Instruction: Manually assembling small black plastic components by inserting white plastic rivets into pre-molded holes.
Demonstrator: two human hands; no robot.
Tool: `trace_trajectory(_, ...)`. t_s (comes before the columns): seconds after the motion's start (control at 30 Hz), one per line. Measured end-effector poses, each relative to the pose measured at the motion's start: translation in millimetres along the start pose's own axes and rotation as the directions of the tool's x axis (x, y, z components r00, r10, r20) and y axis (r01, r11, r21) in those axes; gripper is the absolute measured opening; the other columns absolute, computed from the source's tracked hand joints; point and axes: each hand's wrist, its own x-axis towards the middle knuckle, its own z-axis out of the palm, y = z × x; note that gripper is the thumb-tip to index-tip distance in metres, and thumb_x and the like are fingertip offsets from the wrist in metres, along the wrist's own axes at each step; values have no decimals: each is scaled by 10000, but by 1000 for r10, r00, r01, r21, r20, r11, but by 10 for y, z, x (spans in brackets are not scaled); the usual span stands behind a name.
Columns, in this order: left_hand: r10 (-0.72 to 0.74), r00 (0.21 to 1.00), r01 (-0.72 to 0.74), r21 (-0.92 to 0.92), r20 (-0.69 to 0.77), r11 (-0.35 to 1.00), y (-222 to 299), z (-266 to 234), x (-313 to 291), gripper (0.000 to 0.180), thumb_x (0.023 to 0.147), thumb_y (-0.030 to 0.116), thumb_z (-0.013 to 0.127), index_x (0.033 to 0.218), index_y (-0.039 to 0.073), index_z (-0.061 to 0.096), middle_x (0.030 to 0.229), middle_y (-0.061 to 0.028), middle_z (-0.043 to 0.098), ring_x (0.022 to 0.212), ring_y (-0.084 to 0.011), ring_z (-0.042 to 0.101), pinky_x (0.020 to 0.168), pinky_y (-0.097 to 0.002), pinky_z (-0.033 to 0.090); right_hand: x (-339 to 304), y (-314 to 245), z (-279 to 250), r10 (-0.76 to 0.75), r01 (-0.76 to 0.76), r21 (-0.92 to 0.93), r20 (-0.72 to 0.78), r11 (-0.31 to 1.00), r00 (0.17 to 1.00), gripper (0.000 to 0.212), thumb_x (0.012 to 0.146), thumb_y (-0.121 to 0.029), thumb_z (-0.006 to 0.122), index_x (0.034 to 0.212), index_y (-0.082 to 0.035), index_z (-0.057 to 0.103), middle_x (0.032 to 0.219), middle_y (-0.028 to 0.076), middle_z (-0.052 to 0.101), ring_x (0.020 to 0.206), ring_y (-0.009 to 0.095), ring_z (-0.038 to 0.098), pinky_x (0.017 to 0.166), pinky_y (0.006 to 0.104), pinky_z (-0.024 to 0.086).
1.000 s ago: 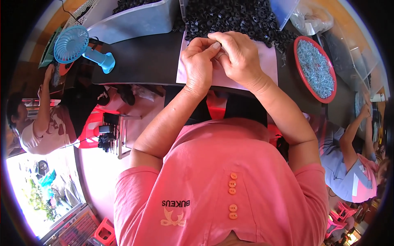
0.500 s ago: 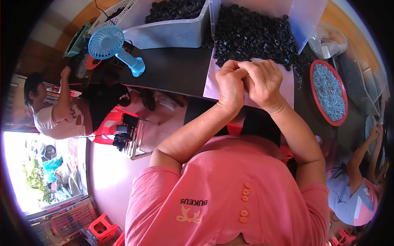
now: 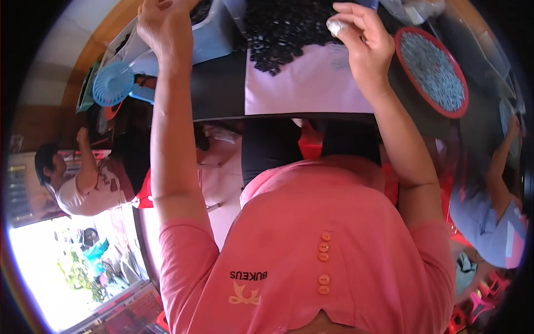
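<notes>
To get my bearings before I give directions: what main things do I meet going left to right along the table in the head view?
Light-blue fan → left hand → pile of small black parts → right hand → red basin of small bluish pieces.

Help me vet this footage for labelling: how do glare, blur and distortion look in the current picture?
In the head view, the bright opening at lower left is largely blown to white; the black pieces look smeared, so single ones are hard to separate; the upper edge crops the left hand; fisheye bending shows toward the rim, with black corners.
</notes>
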Motion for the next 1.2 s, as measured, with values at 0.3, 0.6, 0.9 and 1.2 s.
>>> trace_trajectory(0.3,108,679,-93,-61,726,994,177,644,-1429,211,758,110,755,938,24,688,837,-72,639,733,-193,629,687,-298,508,45,7,-220,220,-179,283,-120,942,968,133,859,16,625,990,0,625,802,28,639,687,73,583,618,214,481)
trace_trajectory(0.6,-19,564,-106,95,826,990,130,819,-1548,231,752,199,762,890,45,660,766,-98,657,680,-244,641,643,-340,506,13,-45,-304,221,-212,142,-51,967,974,116,831,16,640,948,12,637,770,21,635,647,66,566,597,204,461)
trace_trajectory(0.9,-168,642,366,-107,748,924,129,726,-1550,137,775,83,753,843,4,664,692,-39,643,589,-120,574,556,-255,470,-9,-27,-250,322,-323,88,27,942,946,106,819,13,647,924,0,644,756,16,637,646,63,569,593,208,462)
trace_trajectory(1.2,-648,458,889,-311,608,337,192,753,-1426,134,862,57,686,952,-30,638,690,-74,624,523,-132,554,456,-239,377,-104,-27,-141,307,-280,-140,241,950,921,125,771,-60,693,854,16,638,709,70,658,667,103,625,619,258,493)
